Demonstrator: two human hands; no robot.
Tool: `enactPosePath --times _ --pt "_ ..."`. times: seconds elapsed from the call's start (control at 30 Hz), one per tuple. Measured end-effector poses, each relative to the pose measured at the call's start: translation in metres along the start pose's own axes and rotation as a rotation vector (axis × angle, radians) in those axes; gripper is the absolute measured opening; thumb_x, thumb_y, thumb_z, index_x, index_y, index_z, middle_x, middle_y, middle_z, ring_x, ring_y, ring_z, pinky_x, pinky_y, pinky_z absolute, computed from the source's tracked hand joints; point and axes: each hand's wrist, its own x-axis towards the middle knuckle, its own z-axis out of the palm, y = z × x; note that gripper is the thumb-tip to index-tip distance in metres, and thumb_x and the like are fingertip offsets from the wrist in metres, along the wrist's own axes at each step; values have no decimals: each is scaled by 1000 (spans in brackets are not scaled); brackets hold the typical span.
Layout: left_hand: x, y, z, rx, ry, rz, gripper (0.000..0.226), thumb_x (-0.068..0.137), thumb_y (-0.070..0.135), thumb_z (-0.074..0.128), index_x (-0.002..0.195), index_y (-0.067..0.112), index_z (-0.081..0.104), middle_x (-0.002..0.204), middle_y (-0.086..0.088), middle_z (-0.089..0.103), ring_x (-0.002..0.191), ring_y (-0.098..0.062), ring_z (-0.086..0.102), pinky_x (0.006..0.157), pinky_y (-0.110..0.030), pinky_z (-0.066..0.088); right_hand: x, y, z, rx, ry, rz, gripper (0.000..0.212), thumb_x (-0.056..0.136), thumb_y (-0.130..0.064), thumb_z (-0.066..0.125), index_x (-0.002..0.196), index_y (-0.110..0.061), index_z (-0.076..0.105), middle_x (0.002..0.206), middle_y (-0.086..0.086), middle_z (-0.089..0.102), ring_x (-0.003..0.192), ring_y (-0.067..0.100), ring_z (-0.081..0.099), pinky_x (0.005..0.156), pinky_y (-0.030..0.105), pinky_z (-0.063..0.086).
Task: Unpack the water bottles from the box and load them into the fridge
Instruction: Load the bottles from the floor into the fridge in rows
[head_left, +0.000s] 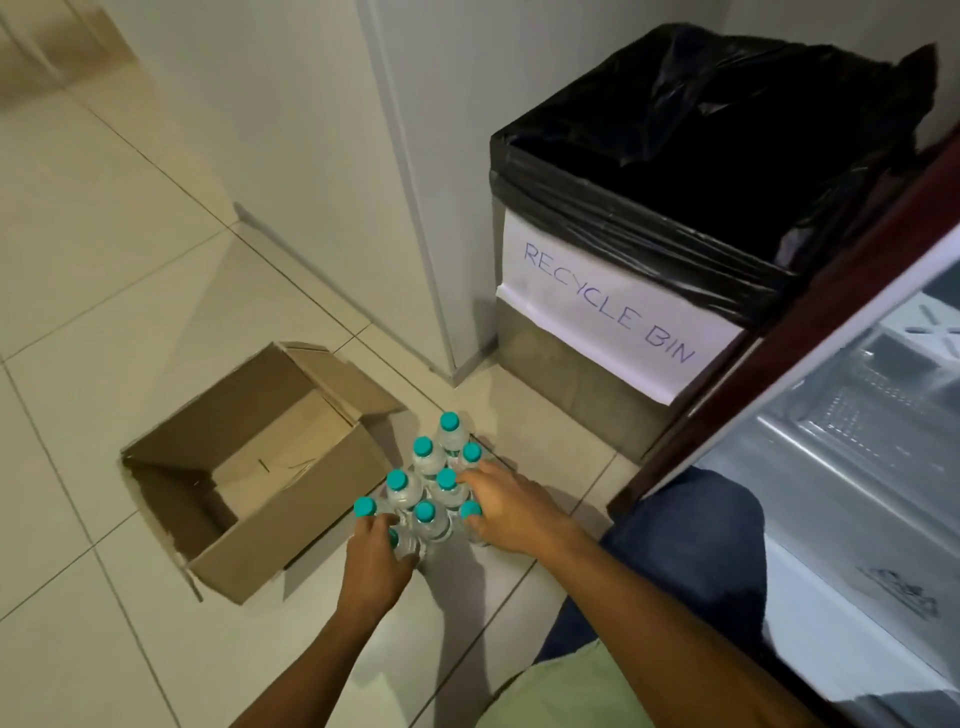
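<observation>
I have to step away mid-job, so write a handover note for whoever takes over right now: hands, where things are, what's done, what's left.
Left hand: grips a bottle at the near edge of the cluster.
Right hand: fingers curled over the bottles on the cluster's right side.
Water bottles: teal-capped, standing upright together on the floor tiles between the cardboard box and the fridge.
Done: box looks emptied, flaps open; fridge door is open.
Left: move all bottles into the fridge; none visible on its shelves yet.
Nearby: recycle bin behind the bottles.
</observation>
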Motion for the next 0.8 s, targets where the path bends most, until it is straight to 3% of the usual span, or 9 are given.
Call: enactPosePath --times 0.1,0.33,0.6,0.8 --pt "3 -5 7 -11 -34 -37 57 83 29 77 132 16 52 135 -7 48 112 -17 54 96 -29 48 7 4 17 -67 -25 4 35 95 -18 64 128 -11 55 129 10 55 114 30 56 94 45 51" --pt "9 -7 15 -63 -39 -95 59 85 23 75 136 15 48 144 -8 40 120 -23 55 101 -33 47 19 12 42 -132 -172 20 45 93 -18 66 133 -13 46 134 11 51 116 30 56 90 45 54" --pt "4 -9 22 -137 -40 -168 58 84 21 76 135 17 48 143 -8 45 124 -25 52 103 -35 46 25 18 61 -171 -127 102 52 94 -25 67 138 -18 41 139 9 52 121 31 57 93 44 53" --pt "0 -11 25 -210 -42 -163 52 85 19 76 131 16 51 135 -6 56 119 -24 56 103 -37 48 27 22 60 -139 -90 114 42 96 -29 64 133 -19 49 130 10 59 113 30 61 87 40 53"
